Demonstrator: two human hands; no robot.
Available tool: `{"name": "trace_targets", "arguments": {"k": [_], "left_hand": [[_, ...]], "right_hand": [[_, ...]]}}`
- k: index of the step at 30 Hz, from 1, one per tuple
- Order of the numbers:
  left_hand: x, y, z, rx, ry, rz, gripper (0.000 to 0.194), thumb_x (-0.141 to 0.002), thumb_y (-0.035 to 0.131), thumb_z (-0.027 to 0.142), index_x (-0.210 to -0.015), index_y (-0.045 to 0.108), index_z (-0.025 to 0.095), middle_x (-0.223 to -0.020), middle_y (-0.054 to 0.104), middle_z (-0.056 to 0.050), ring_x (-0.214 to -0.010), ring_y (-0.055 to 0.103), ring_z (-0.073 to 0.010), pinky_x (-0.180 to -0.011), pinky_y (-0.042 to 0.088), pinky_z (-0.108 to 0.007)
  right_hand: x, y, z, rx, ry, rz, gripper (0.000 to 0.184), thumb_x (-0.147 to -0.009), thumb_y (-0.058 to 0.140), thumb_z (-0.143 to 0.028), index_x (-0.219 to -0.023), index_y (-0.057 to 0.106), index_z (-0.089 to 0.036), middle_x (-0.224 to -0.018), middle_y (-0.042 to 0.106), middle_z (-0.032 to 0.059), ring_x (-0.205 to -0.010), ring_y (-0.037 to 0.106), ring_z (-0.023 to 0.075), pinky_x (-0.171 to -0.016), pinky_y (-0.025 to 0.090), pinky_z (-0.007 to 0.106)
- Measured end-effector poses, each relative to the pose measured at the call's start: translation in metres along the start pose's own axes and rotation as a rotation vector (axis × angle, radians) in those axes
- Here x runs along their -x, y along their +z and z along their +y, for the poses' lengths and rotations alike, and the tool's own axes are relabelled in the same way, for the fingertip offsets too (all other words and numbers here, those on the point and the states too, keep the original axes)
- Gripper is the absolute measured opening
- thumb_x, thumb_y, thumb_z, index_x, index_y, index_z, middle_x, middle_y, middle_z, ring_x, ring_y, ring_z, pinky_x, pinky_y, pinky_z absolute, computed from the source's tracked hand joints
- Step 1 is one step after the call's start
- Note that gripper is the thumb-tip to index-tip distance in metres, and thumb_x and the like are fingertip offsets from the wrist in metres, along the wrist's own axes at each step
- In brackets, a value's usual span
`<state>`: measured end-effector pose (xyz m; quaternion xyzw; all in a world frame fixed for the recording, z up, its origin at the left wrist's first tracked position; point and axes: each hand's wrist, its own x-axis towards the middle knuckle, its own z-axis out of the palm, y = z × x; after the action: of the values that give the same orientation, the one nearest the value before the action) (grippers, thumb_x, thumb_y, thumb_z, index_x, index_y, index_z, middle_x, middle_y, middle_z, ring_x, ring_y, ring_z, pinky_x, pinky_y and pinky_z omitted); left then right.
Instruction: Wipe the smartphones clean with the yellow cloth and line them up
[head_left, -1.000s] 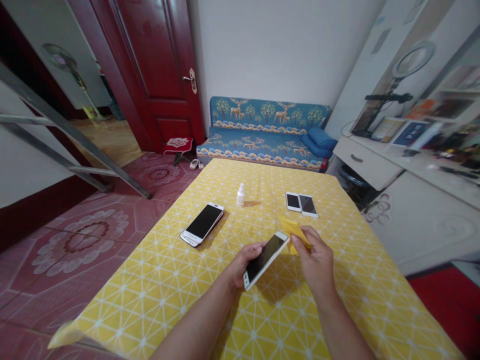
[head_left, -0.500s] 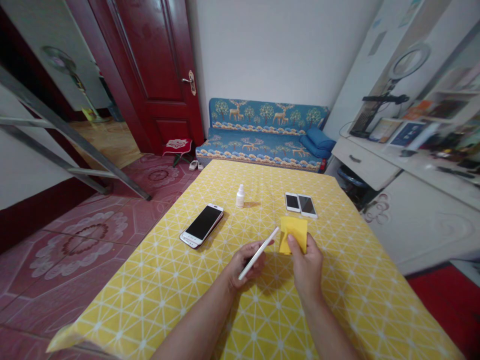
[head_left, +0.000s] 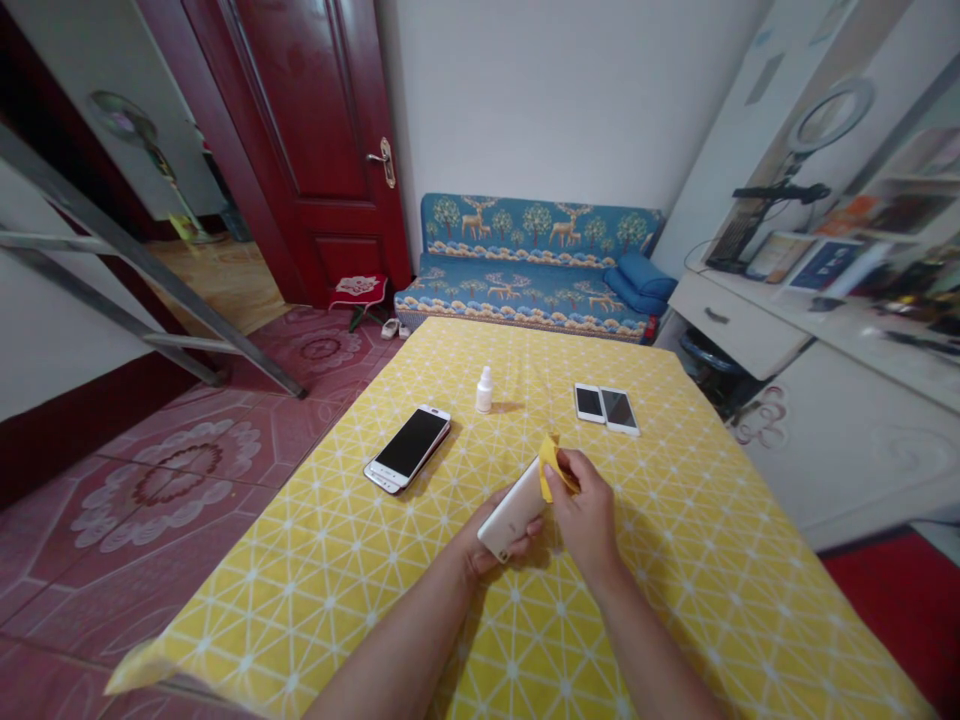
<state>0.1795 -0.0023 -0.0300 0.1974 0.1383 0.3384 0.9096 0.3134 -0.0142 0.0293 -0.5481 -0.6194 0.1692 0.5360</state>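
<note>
My left hand (head_left: 486,530) is closed around a white smartphone (head_left: 514,514), tilted so that its pale back shows. In my right hand (head_left: 586,500) a yellow cloth (head_left: 551,468) is pinched, folded over the phone's far end and touching it. To the left lies a larger phone (head_left: 409,446) with a black screen and white front, resting on a dark-edged case or second phone. A small white bottle (head_left: 484,392) stands upright beyond my hands. Two white phones, a smaller one (head_left: 589,402) and a larger one (head_left: 620,411), lie side by side at the right.
A yellow patterned tablecloth (head_left: 315,590) covers the table. Past its far edge is a blue sofa (head_left: 517,285). On the right stands a white desk (head_left: 742,325) with a ring light (head_left: 831,118). A metal ladder-like frame (head_left: 180,285) leans at the left, near a red stool (head_left: 358,290).
My right hand has brought the cloth leftward onto the phone's upper end. The phone has turned from edge-on to showing its back.
</note>
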Motion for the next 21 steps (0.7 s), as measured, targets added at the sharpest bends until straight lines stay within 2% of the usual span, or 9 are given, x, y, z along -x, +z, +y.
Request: {"name": "trace_targets", "arguments": {"k": [5, 10, 13, 16, 18, 21], "left_hand": [[0.004, 0.006, 0.004, 0.128, 0.022, 0.009, 0.048, -0.086, 0.052, 0.050, -0.105, 0.062, 0.007, -0.078, 0.065, -0.013, -0.066, 0.061, -0.0161, -0.044, 0.034, -0.017], [0.006, 0.013, 0.003, 0.123, 0.049, 0.065, 0.052, -0.085, 0.051, 0.058, -0.098, 0.065, 0.009, -0.080, 0.068, -0.012, -0.062, 0.063, -0.0168, -0.053, 0.044, -0.024], [0.005, 0.011, 0.004, 0.141, 0.074, 0.141, 0.045, -0.085, 0.054, 0.054, -0.091, 0.065, 0.011, -0.076, 0.069, -0.009, -0.063, 0.064, -0.0173, -0.058, 0.047, -0.026], [0.002, 0.006, 0.004, 0.172, 0.101, 0.199, 0.036, -0.083, 0.059, 0.047, -0.085, 0.064, 0.011, -0.072, 0.068, -0.007, -0.063, 0.065, -0.0171, -0.060, 0.048, -0.026], [0.001, 0.004, 0.003, 0.180, 0.129, 0.190, 0.032, -0.081, 0.062, 0.041, -0.085, 0.064, 0.010, -0.074, 0.068, -0.008, -0.066, 0.065, -0.0170, -0.064, 0.049, -0.026], [0.001, 0.007, 0.002, 0.120, 0.147, 0.126, 0.038, -0.083, 0.057, 0.043, -0.096, 0.066, 0.008, -0.082, 0.069, -0.010, -0.078, 0.067, -0.0198, -0.070, 0.051, -0.026]], "right_hand": [[-0.004, 0.003, 0.003, 0.067, -0.058, -0.029, 0.018, -0.085, 0.050, -0.021, -0.098, 0.062, -0.020, -0.095, 0.065, 0.0067, -0.090, 0.062, 0.0210, -0.081, 0.050, 0.034], [0.000, 0.010, 0.005, 0.095, -0.088, -0.097, 0.027, -0.081, 0.049, -0.013, -0.102, 0.064, -0.021, -0.099, 0.065, 0.0074, -0.095, 0.062, 0.0224, -0.085, 0.050, 0.037], [0.008, 0.015, 0.000, 0.103, -0.115, -0.150, 0.036, -0.076, 0.047, -0.006, -0.104, 0.065, -0.022, -0.105, 0.065, 0.0076, -0.102, 0.061, 0.0233, -0.089, 0.048, 0.038], [0.019, 0.021, -0.008, 0.109, -0.111, -0.207, 0.043, -0.072, 0.046, -0.001, -0.104, 0.066, -0.022, -0.103, 0.065, 0.0069, -0.098, 0.062, 0.0238, -0.086, 0.050, 0.038], [0.026, 0.023, -0.014, 0.108, -0.112, -0.254, 0.045, -0.071, 0.045, 0.000, -0.103, 0.066, -0.022, -0.098, 0.065, 0.0062, -0.093, 0.063, 0.0232, -0.082, 0.050, 0.036], [0.036, 0.026, -0.022, 0.098, -0.137, -0.328, 0.046, -0.069, 0.044, 0.003, -0.100, 0.066, -0.022, -0.095, 0.065, 0.0053, -0.090, 0.063, 0.0222, -0.080, 0.050, 0.035]]}}
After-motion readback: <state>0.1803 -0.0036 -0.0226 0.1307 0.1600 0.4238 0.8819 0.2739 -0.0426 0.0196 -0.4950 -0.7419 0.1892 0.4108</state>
